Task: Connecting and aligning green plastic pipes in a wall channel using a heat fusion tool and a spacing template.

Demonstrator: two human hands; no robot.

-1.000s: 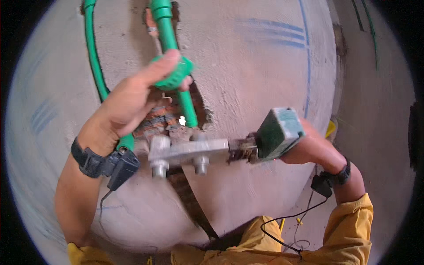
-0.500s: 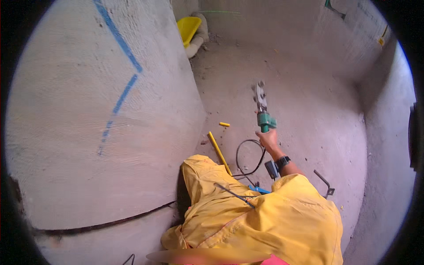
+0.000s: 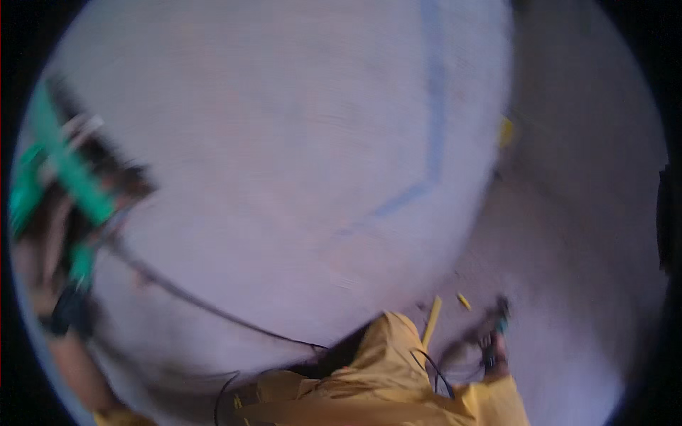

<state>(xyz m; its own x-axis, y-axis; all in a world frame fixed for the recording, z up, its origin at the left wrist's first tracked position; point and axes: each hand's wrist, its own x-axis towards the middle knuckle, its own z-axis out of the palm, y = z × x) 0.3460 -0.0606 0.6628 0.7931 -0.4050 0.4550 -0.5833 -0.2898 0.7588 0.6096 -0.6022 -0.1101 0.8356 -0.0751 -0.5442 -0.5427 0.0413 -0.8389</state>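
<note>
At the far left, my left hand (image 3: 55, 248) is among green pipes (image 3: 74, 163) at a broken opening (image 3: 135, 181) in the wall; motion blur smears its fingers, so I cannot make out its grip. A short green piece (image 3: 82, 263) shows beside it, above the black wrist device. Low on the right, my right hand (image 3: 497, 342) is closed on the green handle of a metal-headed tool (image 3: 503, 312), held down over the floor.
A pale wall (image 3: 270, 128) with blue line marks fills the middle. Yellow pipe pieces (image 3: 432, 319) and black cable (image 3: 442, 376) lie by my yellow-clothed leg (image 3: 391, 341). A yellow object (image 3: 506, 131) shows past the wall's edge.
The tool moved from before the pipes down to the floor on the right. My view swung right, then back toward the wall, bringing my left hand and the pipes back at far left.
</note>
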